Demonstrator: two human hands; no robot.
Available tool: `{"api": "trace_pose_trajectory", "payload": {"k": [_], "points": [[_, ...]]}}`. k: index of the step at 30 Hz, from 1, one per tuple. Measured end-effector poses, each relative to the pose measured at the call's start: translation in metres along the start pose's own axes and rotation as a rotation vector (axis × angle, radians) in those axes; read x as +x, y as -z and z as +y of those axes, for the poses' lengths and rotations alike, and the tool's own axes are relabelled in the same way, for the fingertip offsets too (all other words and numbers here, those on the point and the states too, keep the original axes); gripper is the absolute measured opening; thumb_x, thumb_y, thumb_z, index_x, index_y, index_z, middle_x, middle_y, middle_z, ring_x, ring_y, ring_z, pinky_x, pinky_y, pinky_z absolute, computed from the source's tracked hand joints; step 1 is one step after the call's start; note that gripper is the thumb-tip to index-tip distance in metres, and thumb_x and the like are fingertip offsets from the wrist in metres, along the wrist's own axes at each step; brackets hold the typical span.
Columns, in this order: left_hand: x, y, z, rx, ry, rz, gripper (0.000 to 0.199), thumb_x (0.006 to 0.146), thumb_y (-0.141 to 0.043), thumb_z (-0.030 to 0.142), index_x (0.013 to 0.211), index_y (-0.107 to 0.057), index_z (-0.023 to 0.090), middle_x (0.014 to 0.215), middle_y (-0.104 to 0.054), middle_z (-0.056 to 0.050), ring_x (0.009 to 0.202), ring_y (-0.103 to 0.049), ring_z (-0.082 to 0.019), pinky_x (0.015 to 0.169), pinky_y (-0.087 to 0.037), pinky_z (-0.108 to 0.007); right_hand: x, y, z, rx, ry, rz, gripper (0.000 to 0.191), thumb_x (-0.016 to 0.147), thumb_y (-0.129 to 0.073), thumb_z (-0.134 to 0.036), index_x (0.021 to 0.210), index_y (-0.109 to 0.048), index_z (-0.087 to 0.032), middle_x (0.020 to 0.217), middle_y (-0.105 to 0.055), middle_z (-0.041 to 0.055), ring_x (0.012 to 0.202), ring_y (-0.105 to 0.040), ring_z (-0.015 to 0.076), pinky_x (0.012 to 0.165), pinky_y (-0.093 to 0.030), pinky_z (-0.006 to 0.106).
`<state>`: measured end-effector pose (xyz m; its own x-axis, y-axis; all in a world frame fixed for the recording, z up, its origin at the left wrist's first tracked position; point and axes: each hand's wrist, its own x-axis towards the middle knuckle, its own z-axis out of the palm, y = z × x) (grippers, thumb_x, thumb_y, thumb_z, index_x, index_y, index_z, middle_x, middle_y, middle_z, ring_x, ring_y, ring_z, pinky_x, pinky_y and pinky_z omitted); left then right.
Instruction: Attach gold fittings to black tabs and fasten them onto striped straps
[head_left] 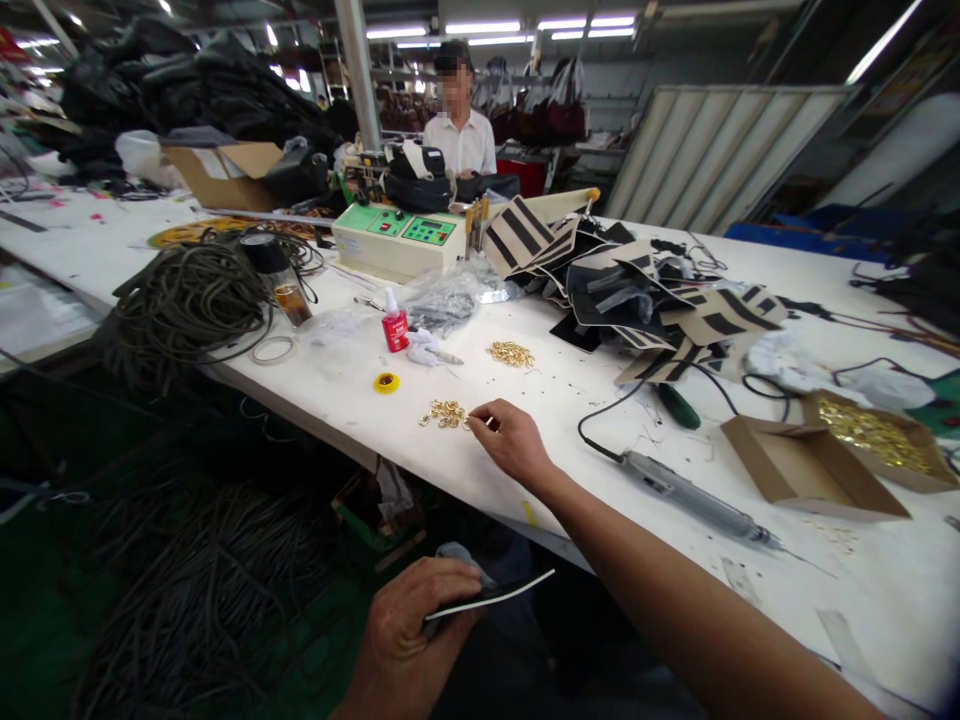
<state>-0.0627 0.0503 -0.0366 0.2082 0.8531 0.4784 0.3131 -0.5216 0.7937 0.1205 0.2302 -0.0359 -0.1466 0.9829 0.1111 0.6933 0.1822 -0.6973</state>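
Observation:
My left hand (420, 625), low in front of the table, is closed around a thin dark panel with a white edge (499, 598). The panel is seen nearly edge-on, so its faces are mostly hidden. Over the table's front part, my right hand (511, 440) has thumb and forefinger pinched at the right side of a small pile of gold metal rings (444, 413). Whatever lies between those fingertips is too small to make out. Farther back sits a second pile of gold metal pieces (511, 353).
A red glue bottle (394, 328) and a yellow tape roll (386, 383) stand left of the piles. On the right lie a corded electric screwdriver (682, 495), cardboard boxes (814, 470) and stacked striped panels (637, 290). A person (459, 140) is behind a control box (397, 245).

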Motion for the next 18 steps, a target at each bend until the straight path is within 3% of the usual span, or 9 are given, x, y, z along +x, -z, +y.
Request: {"api": "trace_pose_trajectory", "payload": {"k": [4, 6, 11, 18], "points": [[0.001, 0.007, 0.005, 0.02, -0.035, -0.049, 0.024, 0.092, -0.073, 0.008, 0.111, -0.075, 0.023, 0.107, -0.081, -0.006, 0.096, -0.079, -0.019, 0.086, -0.066, -0.031, -0.055, 0.044, -0.016, 0.417, -0.031, -0.219, 0.023, 0.097, -0.066, -0.039, 0.096, -0.074, -0.017, 0.076, -0.072, 0.0009, 0.069, -0.066, 0.0145, 0.064, -0.049, 0.025], [0.003, 0.01, 0.009, 0.041, -0.1, -0.092, 0.027, 0.092, -0.072, 0.005, 0.114, -0.075, 0.021, 0.11, -0.08, -0.008, 0.097, -0.078, -0.019, 0.085, -0.065, -0.031, -0.086, 0.068, -0.023, 0.481, -0.018, -0.32, 0.024, 0.096, -0.069, -0.039, 0.093, -0.075, -0.016, 0.076, -0.072, 0.0008, 0.069, -0.064, 0.0135, 0.064, -0.048, 0.024], [0.005, 0.008, 0.023, 0.116, -0.234, -0.162, 0.026, 0.094, -0.07, 0.008, 0.116, -0.076, 0.019, 0.112, -0.079, -0.01, 0.1, -0.075, -0.021, 0.083, -0.064, -0.034, -0.141, 0.108, -0.03, 0.421, 0.093, -0.43, 0.019, 0.099, -0.067, -0.033, 0.095, -0.075, -0.017, 0.089, -0.075, 0.0026, 0.078, -0.067, 0.0135, 0.072, -0.051, 0.024], [0.005, -0.006, 0.048, 0.209, -0.381, -0.193, 0.02, 0.1, -0.062, 0.012, 0.114, -0.076, 0.016, 0.108, -0.08, -0.01, 0.099, -0.074, -0.021, 0.085, -0.063, -0.034, -0.176, 0.127, -0.024, 0.262, 0.314, -0.397, 0.013, 0.103, -0.062, -0.026, 0.101, -0.073, -0.02, 0.093, -0.074, 0.0031, 0.083, -0.068, 0.0133, 0.076, -0.051, 0.024]]}}
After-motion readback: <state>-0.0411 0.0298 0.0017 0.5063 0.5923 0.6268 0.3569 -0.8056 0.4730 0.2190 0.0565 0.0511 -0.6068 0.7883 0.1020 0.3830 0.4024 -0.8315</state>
